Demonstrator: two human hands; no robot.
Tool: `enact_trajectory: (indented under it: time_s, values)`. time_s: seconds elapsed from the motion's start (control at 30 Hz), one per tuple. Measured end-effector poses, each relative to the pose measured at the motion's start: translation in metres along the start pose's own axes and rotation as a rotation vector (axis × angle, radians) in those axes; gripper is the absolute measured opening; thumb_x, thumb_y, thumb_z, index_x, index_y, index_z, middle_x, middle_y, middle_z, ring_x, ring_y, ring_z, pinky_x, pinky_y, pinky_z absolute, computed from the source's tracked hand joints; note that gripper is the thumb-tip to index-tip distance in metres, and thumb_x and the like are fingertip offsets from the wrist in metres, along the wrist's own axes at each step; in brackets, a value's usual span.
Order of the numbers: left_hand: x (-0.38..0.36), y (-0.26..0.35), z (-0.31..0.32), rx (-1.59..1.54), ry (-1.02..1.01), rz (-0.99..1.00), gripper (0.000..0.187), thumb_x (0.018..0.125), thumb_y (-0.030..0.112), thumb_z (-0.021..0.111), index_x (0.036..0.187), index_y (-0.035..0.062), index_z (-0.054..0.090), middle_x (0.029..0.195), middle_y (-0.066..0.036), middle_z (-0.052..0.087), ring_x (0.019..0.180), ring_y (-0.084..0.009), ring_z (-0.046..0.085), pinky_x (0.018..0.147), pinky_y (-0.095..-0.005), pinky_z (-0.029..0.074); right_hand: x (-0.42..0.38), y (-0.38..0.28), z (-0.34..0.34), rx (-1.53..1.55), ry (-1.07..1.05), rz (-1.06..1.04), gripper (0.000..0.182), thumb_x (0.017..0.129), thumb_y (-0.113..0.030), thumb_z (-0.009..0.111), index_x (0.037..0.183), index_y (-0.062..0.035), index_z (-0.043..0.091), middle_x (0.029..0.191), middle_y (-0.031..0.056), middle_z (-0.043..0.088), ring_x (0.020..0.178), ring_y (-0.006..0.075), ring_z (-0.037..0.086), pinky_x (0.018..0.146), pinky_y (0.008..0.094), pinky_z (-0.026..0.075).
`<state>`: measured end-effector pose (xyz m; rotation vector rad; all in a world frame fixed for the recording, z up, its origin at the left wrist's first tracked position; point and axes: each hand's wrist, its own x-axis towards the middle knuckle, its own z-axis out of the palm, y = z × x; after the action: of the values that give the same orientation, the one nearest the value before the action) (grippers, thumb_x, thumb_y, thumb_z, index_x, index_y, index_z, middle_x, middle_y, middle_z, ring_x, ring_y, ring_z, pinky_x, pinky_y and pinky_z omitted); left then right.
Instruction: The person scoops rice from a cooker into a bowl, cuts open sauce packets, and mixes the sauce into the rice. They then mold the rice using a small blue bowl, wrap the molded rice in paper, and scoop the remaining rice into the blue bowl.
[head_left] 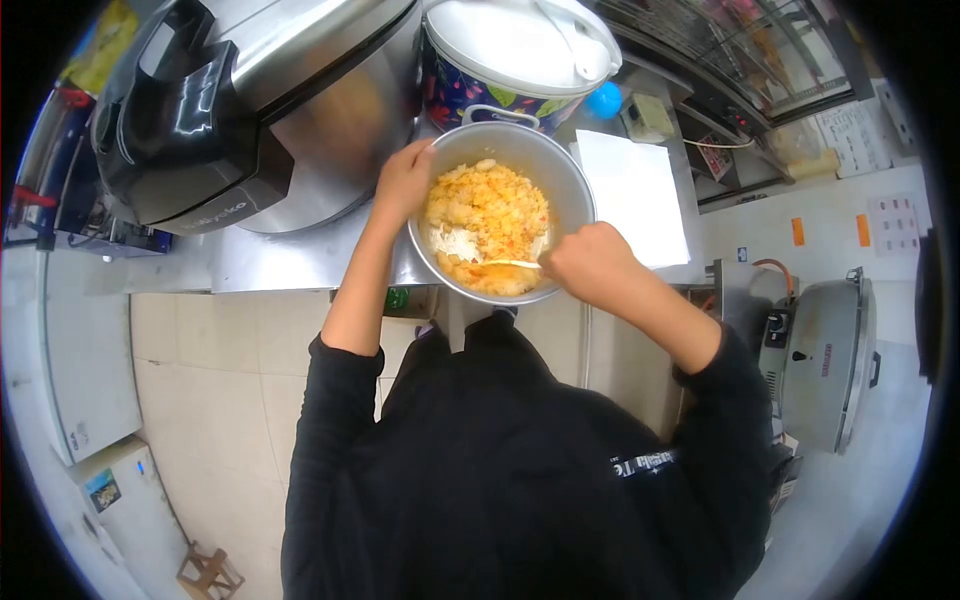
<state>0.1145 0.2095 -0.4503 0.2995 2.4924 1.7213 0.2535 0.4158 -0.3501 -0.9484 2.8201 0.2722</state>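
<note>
A round metal pot (582,190) stands at the counter's front edge in front of me, holding yellow-orange seasoned rice (490,205) with a paler patch at the left. My left hand (405,180) is closed on the pot's left rim, thumb side up. Over the right rim, my right hand (593,262) makes a fist around a pale spoon (512,263). The spoon's handle shows inside the pot; its head is sunk in the rice, so its shape is hidden.
A large rice cooker (330,130) stands to the left. Behind the pot is a patterned container (450,90) with a white lid (500,40). White paper (635,195) lies right of the pot, near a blue ball-like object (605,100). A glass-fronted cabinet (740,50) stands at the back right.
</note>
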Motion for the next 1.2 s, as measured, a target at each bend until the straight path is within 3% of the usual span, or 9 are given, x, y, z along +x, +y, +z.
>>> enact_trajectory:
  time_s: [0.27, 0.3, 0.43, 0.53, 0.67, 0.87, 0.97, 1.07, 1.2]
  values:
    - [-0.005, 0.006, -0.003, -0.009, -0.020, -0.020, 0.034, 0.090, 0.026, 0.046, 0.109, 0.0007, 0.059, 0.100, -0.016, 0.063, 0.095, -0.0234, 0.059, 0.084, -0.0302, 0.042, 0.047, 0.044, 0.016, -0.084, 0.302, 0.188, 0.009, 0.064, -0.012, 0.060, 0.056, -0.0091, 0.063, 0.059, 0.0082, 0.062, 0.057, 0.0226, 0.063, 0.048, 0.0333, 0.048]
    - [-0.006, 0.003, -0.002, -0.015, -0.012, 0.005, 0.033, 0.090, 0.025, 0.045, 0.108, 0.0014, 0.059, 0.099, -0.017, 0.063, 0.095, -0.0260, 0.059, 0.084, -0.0314, 0.042, 0.049, 0.041, 0.018, -0.141, 0.088, 0.166, 0.009, 0.065, -0.014, 0.060, 0.057, -0.0102, 0.064, 0.058, 0.0083, 0.061, 0.056, 0.0227, 0.062, 0.048, 0.0344, 0.047]
    - [0.000, -0.004, 0.000, -0.007, -0.004, 0.024, 0.034, 0.090, 0.025, 0.044, 0.109, -0.0002, 0.058, 0.101, -0.017, 0.063, 0.097, -0.0267, 0.059, 0.085, -0.0318, 0.042, 0.011, 0.023, 0.019, 0.002, 0.048, 0.178, 0.009, 0.068, -0.017, 0.059, 0.063, -0.0107, 0.066, 0.063, 0.0083, 0.062, 0.061, 0.0223, 0.063, 0.050, 0.0360, 0.046]
    - [0.000, -0.006, -0.002, -0.078, -0.063, -0.054, 0.036, 0.092, 0.025, 0.041, 0.112, -0.0005, 0.057, 0.109, -0.015, 0.061, 0.101, -0.0236, 0.057, 0.088, -0.0310, 0.040, -0.008, 0.037, 0.039, -0.090, 0.359, -0.025, 0.012, 0.069, -0.019, 0.059, 0.067, -0.0088, 0.065, 0.066, 0.0092, 0.061, 0.064, 0.0237, 0.061, 0.051, 0.0377, 0.046]
    - [-0.007, 0.007, 0.000, -0.126, 0.131, 0.091, 0.041, 0.095, 0.029, 0.036, 0.118, -0.0009, 0.053, 0.112, -0.016, 0.058, 0.102, -0.0229, 0.055, 0.088, -0.0317, 0.040, 0.005, 0.112, -0.015, 0.298, 0.390, 0.558, 0.015, 0.076, -0.019, 0.058, 0.077, -0.0055, 0.066, 0.079, 0.0123, 0.061, 0.078, 0.0286, 0.056, 0.066, 0.0395, 0.046]
    - [-0.062, 0.082, 0.008, -0.118, 0.535, 0.141, 0.044, 0.096, 0.032, 0.033, 0.119, -0.0021, 0.051, 0.099, -0.012, 0.059, 0.087, -0.0178, 0.054, 0.078, -0.0295, 0.041, 0.078, 0.338, 0.150, -0.320, 0.294, 0.627, 0.042, 0.083, -0.014, 0.048, 0.125, -0.0204, 0.049, 0.116, 0.0102, 0.054, 0.106, 0.0255, 0.053, 0.095, 0.0490, 0.032]
    - [-0.093, 0.096, 0.021, -0.205, 0.560, 0.141, 0.043, 0.096, 0.033, 0.035, 0.118, -0.0009, 0.050, 0.095, -0.009, 0.059, 0.082, -0.0137, 0.054, 0.072, -0.0261, 0.040, 0.107, 0.374, 0.175, -0.123, -0.041, 0.528, 0.070, 0.068, -0.024, 0.071, 0.131, -0.0186, 0.041, 0.126, 0.0124, 0.048, 0.117, 0.0261, 0.047, 0.104, 0.0495, 0.023]
    - [-0.122, 0.110, 0.041, -0.423, 0.550, 0.040, 0.043, 0.095, 0.032, 0.039, 0.118, -0.0029, 0.048, 0.094, -0.010, 0.059, 0.082, -0.0147, 0.054, 0.073, -0.0278, 0.043, 0.084, 0.355, 0.112, -0.105, -0.102, 0.466, 0.089, 0.053, -0.028, 0.081, 0.131, -0.0163, 0.040, 0.128, 0.0147, 0.047, 0.119, 0.0287, 0.045, 0.102, 0.0483, 0.027]
    - [-0.151, 0.120, 0.072, -0.855, 0.394, -0.165, 0.050, 0.093, 0.036, 0.044, 0.124, -0.0029, 0.042, 0.101, -0.013, 0.058, 0.087, -0.0204, 0.057, 0.080, -0.0326, 0.046, 0.010, 0.324, 0.083, 0.859, 0.199, 0.266, 0.096, 0.048, -0.026, 0.086, 0.130, -0.0107, 0.039, 0.127, 0.0130, 0.046, 0.114, 0.0276, 0.047, 0.097, 0.0390, 0.036]
